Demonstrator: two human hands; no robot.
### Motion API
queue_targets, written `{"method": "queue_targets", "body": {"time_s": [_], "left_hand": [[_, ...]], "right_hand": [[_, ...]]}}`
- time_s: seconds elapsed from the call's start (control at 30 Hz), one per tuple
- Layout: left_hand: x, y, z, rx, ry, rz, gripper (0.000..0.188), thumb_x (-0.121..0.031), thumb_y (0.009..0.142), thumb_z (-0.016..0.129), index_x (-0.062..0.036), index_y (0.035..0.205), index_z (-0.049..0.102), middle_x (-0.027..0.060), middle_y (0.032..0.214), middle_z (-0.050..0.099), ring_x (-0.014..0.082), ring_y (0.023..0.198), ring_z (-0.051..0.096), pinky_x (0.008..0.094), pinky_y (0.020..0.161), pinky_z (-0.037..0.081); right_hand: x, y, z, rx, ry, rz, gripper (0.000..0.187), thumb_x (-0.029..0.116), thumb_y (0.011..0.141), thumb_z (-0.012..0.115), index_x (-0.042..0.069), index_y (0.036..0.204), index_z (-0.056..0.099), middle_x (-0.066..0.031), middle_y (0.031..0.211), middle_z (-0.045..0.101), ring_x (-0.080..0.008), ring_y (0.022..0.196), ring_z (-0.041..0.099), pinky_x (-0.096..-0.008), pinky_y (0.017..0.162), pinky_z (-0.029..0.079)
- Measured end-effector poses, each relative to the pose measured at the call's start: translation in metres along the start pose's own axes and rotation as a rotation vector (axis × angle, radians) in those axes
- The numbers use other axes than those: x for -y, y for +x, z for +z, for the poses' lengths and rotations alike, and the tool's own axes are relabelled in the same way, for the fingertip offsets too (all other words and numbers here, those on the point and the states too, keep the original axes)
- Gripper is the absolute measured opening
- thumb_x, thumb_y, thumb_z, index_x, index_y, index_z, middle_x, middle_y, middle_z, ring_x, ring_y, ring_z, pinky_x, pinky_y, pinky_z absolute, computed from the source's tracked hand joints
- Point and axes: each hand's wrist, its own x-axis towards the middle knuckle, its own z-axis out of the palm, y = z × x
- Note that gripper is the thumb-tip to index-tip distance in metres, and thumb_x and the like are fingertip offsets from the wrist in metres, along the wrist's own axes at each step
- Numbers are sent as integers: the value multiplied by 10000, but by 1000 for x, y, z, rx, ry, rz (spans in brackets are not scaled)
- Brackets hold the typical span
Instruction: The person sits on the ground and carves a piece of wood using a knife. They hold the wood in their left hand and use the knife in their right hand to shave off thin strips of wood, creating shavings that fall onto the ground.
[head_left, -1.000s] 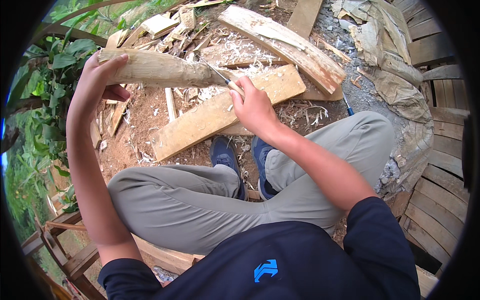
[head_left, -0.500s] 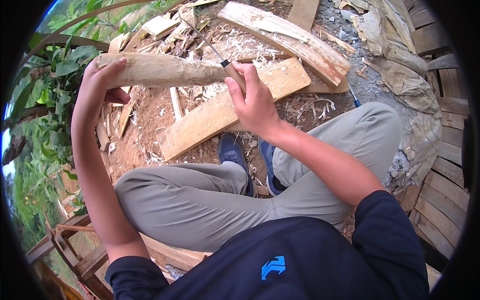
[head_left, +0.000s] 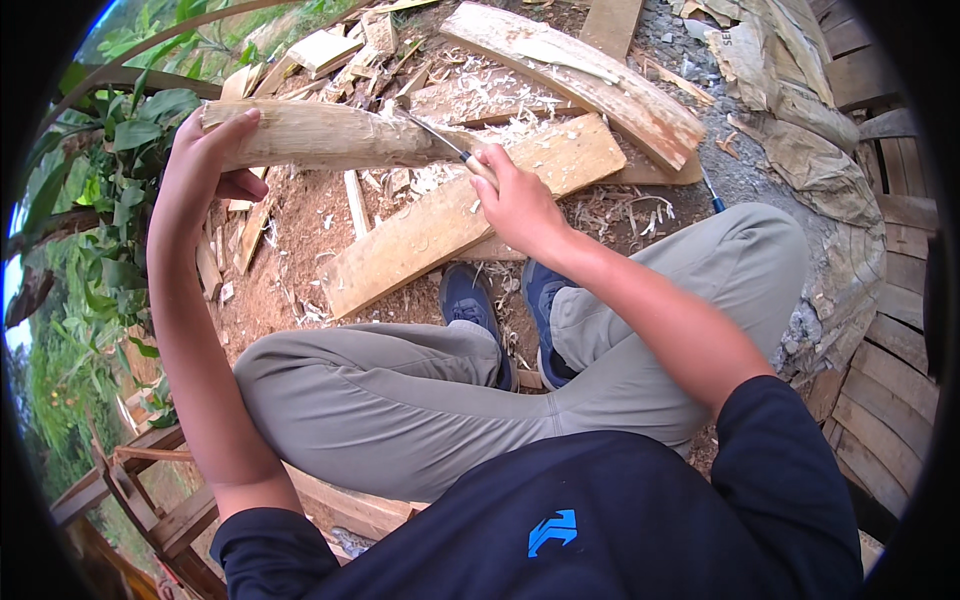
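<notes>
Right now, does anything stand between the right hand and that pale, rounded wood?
Only the thin metal-bladed tool with a tan handle, which the right hand holds; its blade slants across the right part of the pale, rounded length of wood. Nothing else visible is in between; the left hand grips the wood's left end.

The log [head_left: 320, 137] is between plants [head_left: 120, 200] at left and sacks [head_left: 808, 170] at right, a plank [head_left: 430, 230] before the shoes [head_left: 468, 298].
</notes>
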Motion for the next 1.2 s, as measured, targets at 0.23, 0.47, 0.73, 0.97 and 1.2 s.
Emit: {"method": "queue_targets", "body": {"time_s": [0.23,0.47,0.73,0.97,1.2], "left_hand": [[1,1,3,16,7,37,459,-380,916,691,-17,1165,561,90,875,655,139,502,619,274,489,566],[7,2,-2,-14,10,14,452,-366,921,687,-12,1170,552,96,873,650,143,505,623,278,497,574],[6,8,-1,-25,12,-13,464,-361,919,688,-6,1185,552,119,899,664,161,506,631,290,498,586],[7,8,-1,-3,57,3,494,-358,906,711,3,1201,548,122,905,672,153,521,642,276,504,585],[-2,0,4,13,60,81,511,-346,897,722,21,1206,546,140,914,681,160,546,668,281,526,603]], "right_hand": [[16,-5,2,-187,202,-193,273,204,1037,536,30,1224,439,-293,944,681,-484,880,675,-545,746,523],[20,-4,-7,-102,47,-43,341,248,1036,545,51,1304,470,-231,915,715,-435,831,705,-514,732,538],[16,0,-12,59,-215,85,323,312,1045,522,77,1266,516,-221,787,706,-446,759,700,-538,675,539],[24,0,-10,121,-351,50,266,262,1030,538,68,1208,507,-194,693,691,-383,646,710,-502,563,558],[42,-2,-22,-273,58,-148,282,240,1009,566,52,1206,493,-182,681,684,-372,613,700,-490,562,546]]}}
